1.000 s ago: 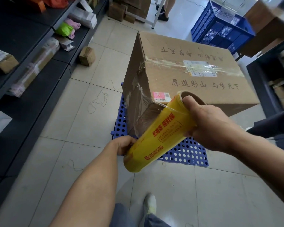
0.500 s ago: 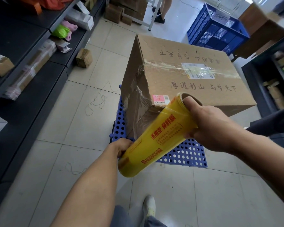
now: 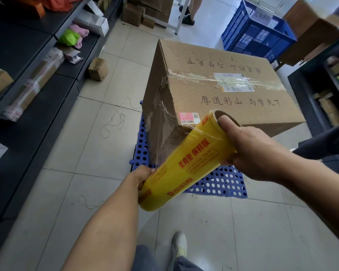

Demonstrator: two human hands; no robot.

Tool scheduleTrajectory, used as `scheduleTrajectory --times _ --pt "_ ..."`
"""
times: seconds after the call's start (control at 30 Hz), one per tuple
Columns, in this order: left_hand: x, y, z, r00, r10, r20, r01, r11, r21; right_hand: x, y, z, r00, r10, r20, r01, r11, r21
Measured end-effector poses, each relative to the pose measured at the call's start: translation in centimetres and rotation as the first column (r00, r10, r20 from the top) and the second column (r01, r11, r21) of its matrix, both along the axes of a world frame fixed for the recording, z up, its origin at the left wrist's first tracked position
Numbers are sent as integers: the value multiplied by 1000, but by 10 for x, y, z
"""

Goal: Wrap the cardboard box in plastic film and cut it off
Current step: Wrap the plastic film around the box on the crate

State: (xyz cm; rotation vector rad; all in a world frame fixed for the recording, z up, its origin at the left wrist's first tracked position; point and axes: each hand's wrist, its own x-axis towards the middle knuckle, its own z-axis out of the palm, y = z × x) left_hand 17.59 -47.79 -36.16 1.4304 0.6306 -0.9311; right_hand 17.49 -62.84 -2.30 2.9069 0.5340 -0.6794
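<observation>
— How is the cardboard box (image 3: 213,90) placed?
— On a blue perforated mat (image 3: 223,182), with clear film (image 3: 160,118) stretched across its left side.
— And the yellow roll (image 3: 184,163)?
— Held tilted at the near corner.

Blue jeans (image 3: 145,259), pale sneaker (image 3: 181,243)

Stockroom, parcel-laden dark shelves (image 3: 37,79), blue crate (image 3: 258,34), tiled floor (image 3: 82,145)

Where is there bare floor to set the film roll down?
Bare tiles lie between the left shelving and the cardboard box, bar loose string, and between the blue perforated mat and the shoe. Right of the box is crowded by dark shelving.
</observation>
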Motion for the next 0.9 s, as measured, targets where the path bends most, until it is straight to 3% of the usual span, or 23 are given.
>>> scheduleTrajectory --times 0.13,0.33,0.43,0.6,0.73,0.9 --pt "3 6 6 1000 30 -1 -30 999 12 0 -3 -2 1000 13 5 -13 999 29" --pt "-14 15 9 991 -69 -111 27 939 -342 5 -8 -1 999 47 11 -47 995 89" --pt "-18 9 10 987 -132 -90 82 902 -423 8 -8 1 997 73 9 -74 992 102" --pt "-12 0 2 983 -172 -68 139 929 -343 11 -11 2 995 100 -3 -98 986 136" --pt "-11 0 2 993 -114 -26 108 979 -171 12 -14 2 994 106 -16 -100 975 196" --pt "-4 3 4 999 -40 19 42 996 -77 14 -13 2 991 110 -74 -90 969 232"
